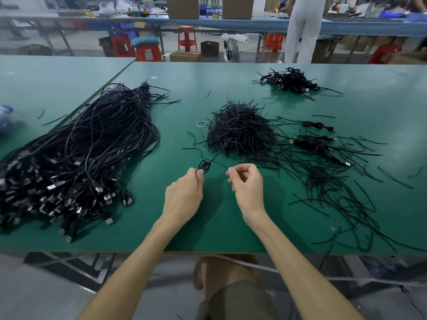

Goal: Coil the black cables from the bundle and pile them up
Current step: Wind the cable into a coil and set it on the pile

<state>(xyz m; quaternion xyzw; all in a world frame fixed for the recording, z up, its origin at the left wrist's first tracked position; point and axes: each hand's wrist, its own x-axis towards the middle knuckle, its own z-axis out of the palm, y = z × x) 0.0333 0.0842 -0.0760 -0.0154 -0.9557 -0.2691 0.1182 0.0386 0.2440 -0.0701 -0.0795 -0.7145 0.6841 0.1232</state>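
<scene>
far left, on the green counter (208, 227): big bundle of black cables (76, 158), long loops fanned toward the far side, the metal-tipped plugs massed at the near-left end.

left of centre: left hand (184, 192) raised just over the counter, fingertips pinching a small coiled cable (205, 166); the coil stands above the fingers, with thin strands sticking out of it.

beyond it: a pale rubber band (201, 124) lies flat, just beside a heap of short black ties (240, 132).

centre: right hand (247, 181) near the left one but apart from it, fingers curled in, thumb and forefinger close together. cannot tell whether it grips a strand.

right: a few coiled cables (314, 144) lie among loose ties (335, 192) scattered to the near edge.

far right, back: pile of coiled cables (291, 82), well apart from the bundle.
</scene>
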